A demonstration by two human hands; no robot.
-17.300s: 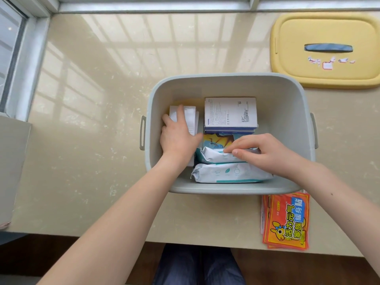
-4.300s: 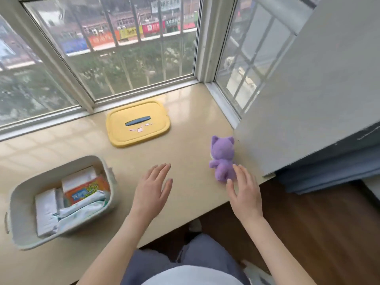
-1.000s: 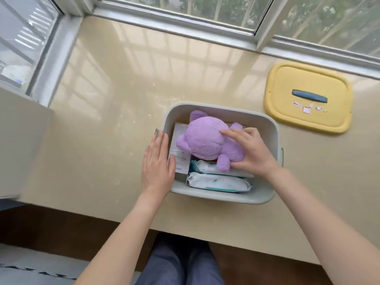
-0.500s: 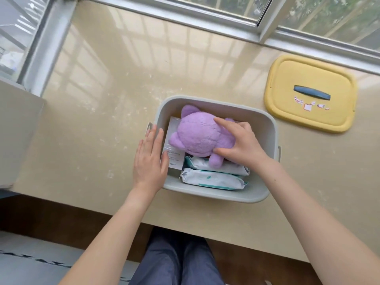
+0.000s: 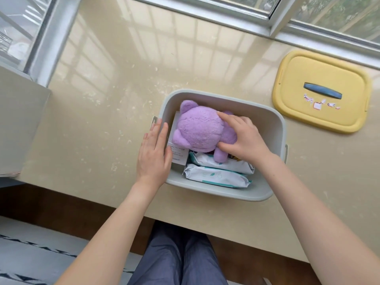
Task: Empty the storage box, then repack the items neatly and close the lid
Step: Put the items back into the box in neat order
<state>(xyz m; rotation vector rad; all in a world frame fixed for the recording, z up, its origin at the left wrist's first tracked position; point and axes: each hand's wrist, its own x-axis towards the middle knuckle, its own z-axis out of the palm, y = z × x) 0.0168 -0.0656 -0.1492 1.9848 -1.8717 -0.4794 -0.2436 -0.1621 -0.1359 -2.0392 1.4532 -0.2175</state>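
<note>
Pressing the soft purple plush toy (image 5: 197,128) down inside the rounded grey plastic storage box (image 5: 218,192), right hand (image 5: 244,140) grip curled round its body; squash fuzzy bulk evenly below rim. Flat on box edge, left hand (image 5: 154,153) grip released. Apart on glossy beige worktop (image 5: 102,120) lies rigid yellow lid (image 5: 320,79).

You sit at a home bay window: a polished stone ledge (image 5: 98,124) wrapped by aluminium window frames (image 5: 277,19), with wood floor (image 5: 61,204) and patterned rug (image 5: 37,256) below.
</note>
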